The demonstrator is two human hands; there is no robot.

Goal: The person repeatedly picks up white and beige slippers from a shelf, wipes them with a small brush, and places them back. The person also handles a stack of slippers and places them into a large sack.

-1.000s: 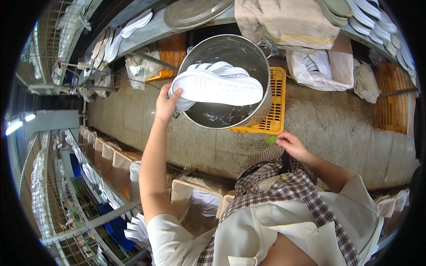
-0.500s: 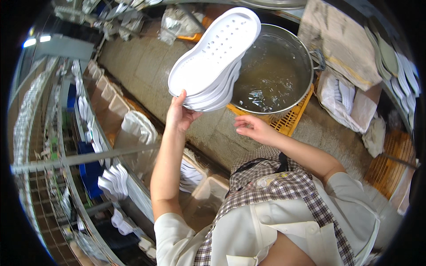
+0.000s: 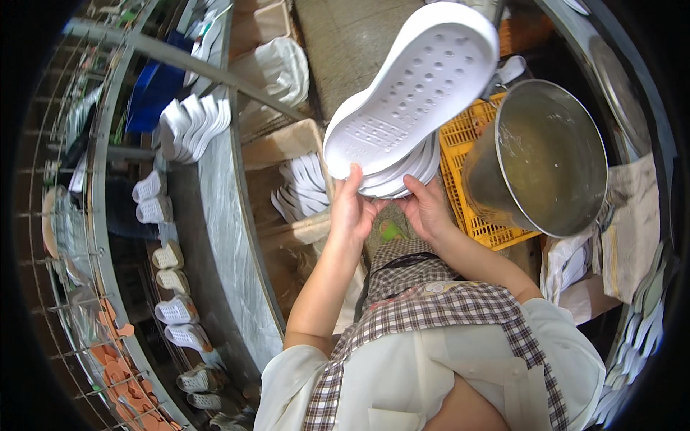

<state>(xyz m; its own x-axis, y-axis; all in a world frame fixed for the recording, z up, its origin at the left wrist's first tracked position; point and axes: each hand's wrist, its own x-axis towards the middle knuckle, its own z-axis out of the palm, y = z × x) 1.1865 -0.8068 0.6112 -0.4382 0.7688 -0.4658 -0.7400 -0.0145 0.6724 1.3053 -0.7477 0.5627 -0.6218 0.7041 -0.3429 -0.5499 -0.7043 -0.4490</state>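
A stack of white shoe soles (image 3: 413,90) is held up in front of me. The top sole shows rows of small round dimples and a raised rim, while edges of several more peek out beneath it. My left hand (image 3: 352,208) grips the near end, thumb on the top sole and fingers underneath. At the lower right edges, my right hand (image 3: 429,210) is closed on the same stack, with its fingertips partly hidden below. Right of the stack, a large metal pot (image 3: 483,179) holds murky liquid.
Under the pot is a yellow plastic crate (image 3: 451,144). To the left, a metal bench (image 3: 241,208) runs beside a rack with several pale shoes (image 3: 176,311). White soles (image 3: 305,185) fill a bin near my left forearm. A cardboard sheet (image 3: 632,223) and stacked soles line the right.
My right hand, free and apart before, has come up to the stack and taken hold of it. The view has turned, with the pot now farther right and the bench closer.
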